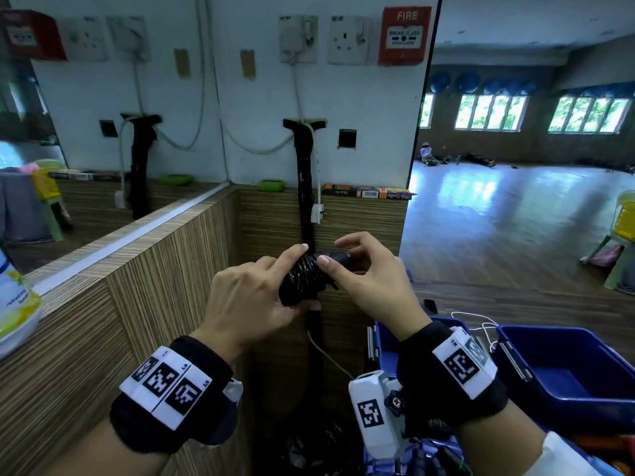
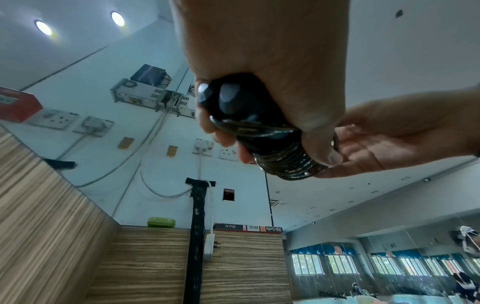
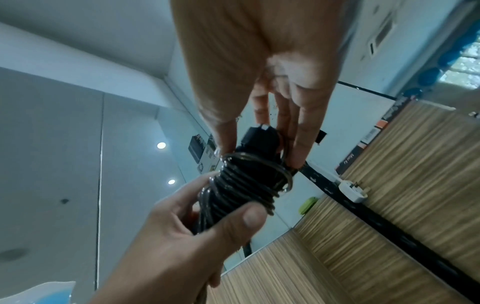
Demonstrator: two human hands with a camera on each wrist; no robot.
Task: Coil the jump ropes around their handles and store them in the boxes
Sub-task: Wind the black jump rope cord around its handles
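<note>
A black jump rope (image 1: 302, 286) is held at chest height, its cord coiled in many turns round the two handles laid together. My left hand (image 1: 299, 274) grips the lower end of the bundle, thumb underneath and index finger stretched along the coils. My right hand (image 1: 335, 255) pinches the upper end with thumb and fingertips, where the handle tips (image 3: 262, 137) stick out past the coil (image 3: 241, 185). The handles' butt ends (image 2: 228, 98) show inside my left fist. A blue box (image 1: 567, 372) stands open at the lower right. A second blue box (image 1: 386, 341) sits partly hidden under my right wrist.
A wood-grain partition (image 1: 154, 304) stands close in front, with a mirror to the left. A black strap (image 1: 305, 187) and a white plug (image 1: 316, 213) hang on the wall. More dark ropes (image 1: 429, 455) lie below my right wrist. A green chair (image 1: 622, 242) stands at the right.
</note>
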